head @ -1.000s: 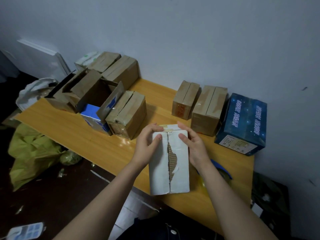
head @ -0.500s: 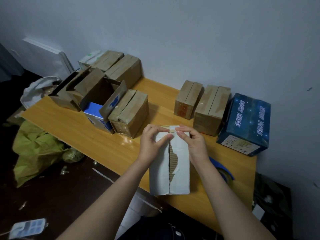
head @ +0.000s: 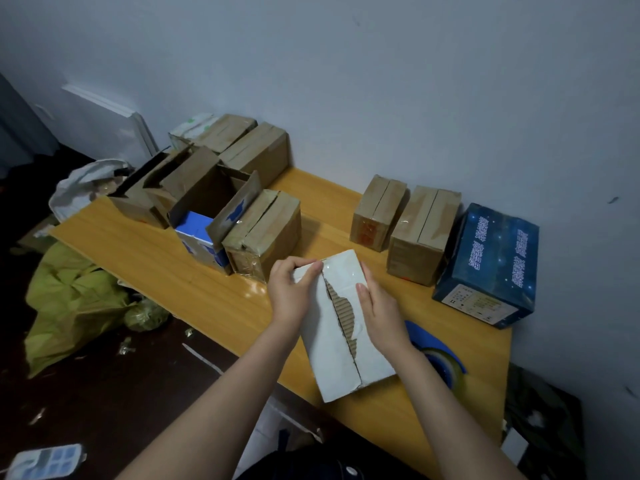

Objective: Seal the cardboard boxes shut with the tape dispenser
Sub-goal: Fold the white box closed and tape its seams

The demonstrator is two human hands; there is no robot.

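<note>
White box (head: 341, 355) lies askew near the front edge of the table (head: 156, 258), torn seam up. Left hand (head: 291, 292) curls over its far left corner, fingertips at the seam. Right hand (head: 381, 310) clasps its right side, thumb on top. Blue tape dispenser (head: 440, 358) on table just behind right wrist. Blue box (head: 491, 258) by wall
</note>
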